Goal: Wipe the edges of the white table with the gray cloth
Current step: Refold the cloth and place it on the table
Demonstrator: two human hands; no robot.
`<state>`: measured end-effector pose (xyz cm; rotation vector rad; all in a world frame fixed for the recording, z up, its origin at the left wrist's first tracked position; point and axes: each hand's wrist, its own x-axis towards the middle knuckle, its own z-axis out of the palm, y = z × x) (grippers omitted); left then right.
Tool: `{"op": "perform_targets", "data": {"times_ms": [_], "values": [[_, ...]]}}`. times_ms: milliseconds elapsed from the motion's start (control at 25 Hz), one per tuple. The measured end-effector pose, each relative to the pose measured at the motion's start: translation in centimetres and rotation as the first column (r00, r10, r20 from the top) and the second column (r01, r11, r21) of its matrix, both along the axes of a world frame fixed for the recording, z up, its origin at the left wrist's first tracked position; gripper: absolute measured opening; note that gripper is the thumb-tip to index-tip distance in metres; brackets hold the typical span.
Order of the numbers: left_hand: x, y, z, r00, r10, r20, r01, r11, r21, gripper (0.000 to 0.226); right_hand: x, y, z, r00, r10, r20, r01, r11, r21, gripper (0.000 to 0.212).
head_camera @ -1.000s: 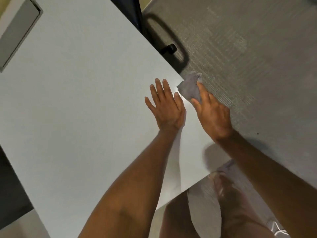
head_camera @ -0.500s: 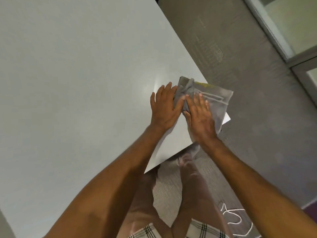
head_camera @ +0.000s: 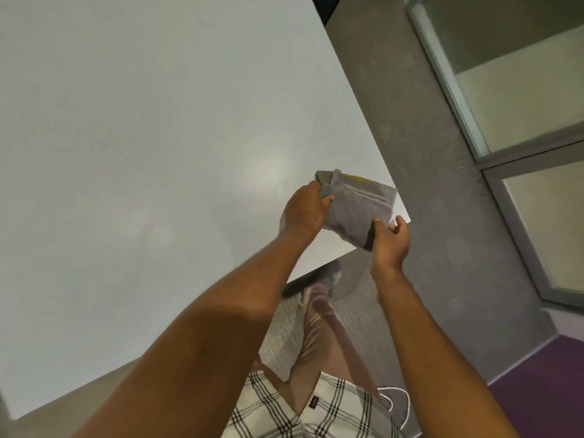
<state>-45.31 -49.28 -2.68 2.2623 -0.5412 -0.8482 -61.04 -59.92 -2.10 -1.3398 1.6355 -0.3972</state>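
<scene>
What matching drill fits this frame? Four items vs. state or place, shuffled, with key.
Column 1:
1. gray cloth
2. left hand
3. right hand
4. white table

Column 2:
A. grips the cloth's near right corner
B. folded, held over the table's corner
C. grips the cloth's left side
D. its corner lies under the cloth

Pairs: 1-B, 2-C, 3-A, 4-D

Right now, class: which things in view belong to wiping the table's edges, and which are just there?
Belong: cloth, held by left hand and right hand; table.
Just there: carpet, glass panels, white cord.
</scene>
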Motion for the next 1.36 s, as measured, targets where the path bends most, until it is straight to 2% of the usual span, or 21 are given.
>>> {"op": "perform_targets", "data": {"times_ms": [80, 160, 280, 360, 480, 640, 880, 1120, 1360], "values": [[-0.2, 1.3, 0.5, 0.999, 0.014, -0.046, -0.015, 1.0, -0.021, 0.035, -0.3, -0.4, 0.3, 0.999, 0.012, -0.037, -0.007, 0.991, 0.133, 0.063], [-0.4, 3.1, 1.1, 0.997, 0.014, -0.071, -0.014, 1.0, -0.01, 0.035, -0.9, -0.3, 0.4, 0.986, 0.109, -0.127, -0.076, 0.968, 0.24, 0.065], [-1.1, 6.3, 2.3, 0.997, -0.01, -0.079, 0.014, 0.999, 0.051, 0.037, -1.7, 1.6, 1.6, 0.942, 0.248, -0.228, -0.171, 0.935, 0.31, 0.061], [-1.8, 8.2, 3.0, 0.993, 0.003, -0.119, 0.004, 0.998, 0.058, 0.038, -2.1, 3.7, 2.7, 0.932, 0.29, -0.219, -0.204, 0.916, 0.347, 0.055], [-2.9, 11.1, 4.5, 0.979, 0.07, -0.19, -0.063, 0.997, 0.043, 0.037, -2.5, 6.9, 4.7, 0.949, 0.289, -0.127, -0.22, 0.893, 0.392, 0.047], [-2.9, 14.6, 6.9, 0.968, 0.146, -0.202, -0.149, 0.989, 0.0, 0.038, -2.2, 9.2, 8.1, 0.897, 0.421, -0.132, -0.377, 0.887, 0.266, 0.044], [-1.4, 19.7, 10.9, 0.929, 0.361, -0.076, -0.364, 0.931, -0.036, 0.04, 3.0, 11.3, 12.5, 0.746, 0.663, -0.059, -0.652, 0.746, 0.138, 0.044], [4.1, 26.6, 13.4, 0.823, 0.566, 0.048, -0.56, 0.822, -0.099, 0.031, 12.6, 15.8, 15.2, 0.614, 0.787, 0.062, -0.789, 0.613, 0.036, 0.036], [13.6, 36.1, 15.7, 0.69, 0.719, 0.078, -0.703, 0.692, -0.165, 0.029, 25.2, 24.4, 16.7, 0.511, 0.852, 0.114, -0.856, 0.517, -0.031, 0.032]]}}
